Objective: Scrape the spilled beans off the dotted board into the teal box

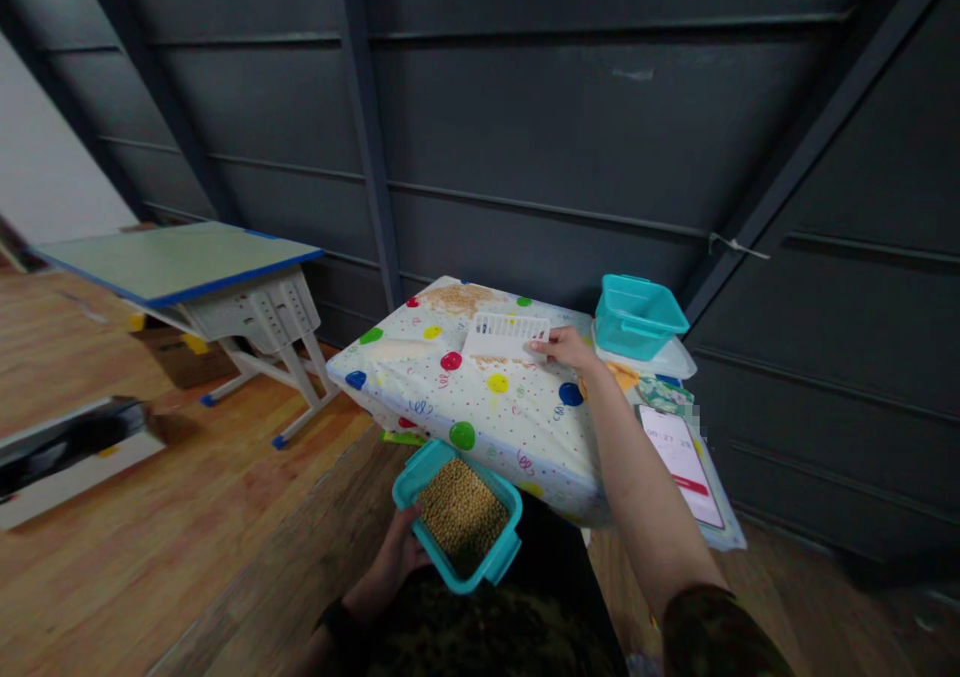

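My left hand [405, 547] grips the left side of a turquoise plastic container [510, 557], held below the table's front edge. Soybeans [463, 512] fill much of it. Over the table, my right hand [566, 347] pinches the right end of a flat white piece [499, 345] with a row of slots or marks along its top; which, I cannot tell. A few beans [491, 362] lie along its lower edge. Farther back on the balloon-patterned tablecloth [405, 382] spreads a patch of beans [457, 299].
A second turquoise container [641, 319] stands on a whitish lid [681, 359] at the back right. Nearer, a phone [682, 467] shows a timer, beside an orange cloth [622, 375]. A dark panelled wall [525, 137] rises behind. Left stands a desk [180, 257].
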Motion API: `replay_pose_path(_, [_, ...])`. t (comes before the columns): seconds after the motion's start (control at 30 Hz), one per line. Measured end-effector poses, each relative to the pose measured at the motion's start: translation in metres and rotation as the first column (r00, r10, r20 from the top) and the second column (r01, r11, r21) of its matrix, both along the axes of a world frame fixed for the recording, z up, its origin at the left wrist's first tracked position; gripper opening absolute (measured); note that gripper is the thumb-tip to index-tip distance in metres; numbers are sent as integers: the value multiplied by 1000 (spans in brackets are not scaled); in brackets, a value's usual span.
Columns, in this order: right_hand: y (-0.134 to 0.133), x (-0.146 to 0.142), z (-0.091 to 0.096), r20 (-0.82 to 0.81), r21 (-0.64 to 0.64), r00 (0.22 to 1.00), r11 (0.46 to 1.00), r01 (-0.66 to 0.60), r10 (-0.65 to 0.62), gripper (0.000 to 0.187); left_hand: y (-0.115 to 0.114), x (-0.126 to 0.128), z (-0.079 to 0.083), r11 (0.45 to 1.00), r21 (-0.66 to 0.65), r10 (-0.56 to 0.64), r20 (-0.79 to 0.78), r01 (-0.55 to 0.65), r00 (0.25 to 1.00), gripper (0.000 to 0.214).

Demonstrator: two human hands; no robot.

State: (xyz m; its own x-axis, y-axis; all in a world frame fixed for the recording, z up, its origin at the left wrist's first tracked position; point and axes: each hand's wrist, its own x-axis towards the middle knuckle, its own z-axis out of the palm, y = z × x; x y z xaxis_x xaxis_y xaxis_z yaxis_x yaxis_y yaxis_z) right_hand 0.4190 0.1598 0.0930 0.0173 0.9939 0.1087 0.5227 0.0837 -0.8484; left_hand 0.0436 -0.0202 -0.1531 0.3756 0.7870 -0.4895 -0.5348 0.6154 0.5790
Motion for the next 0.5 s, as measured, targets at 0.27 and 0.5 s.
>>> replay_pose_path(0.27, [-19,4,6,-9,43,998,997,67,-67,67,1,0,-2,1000,-5,-5,8,5,1000,97])
replay_pose_path(0.5, [-36,10,0,3,65,988,986,154,-154,61,5,-2,-5,998,-37,-46,-10,45,999,90])
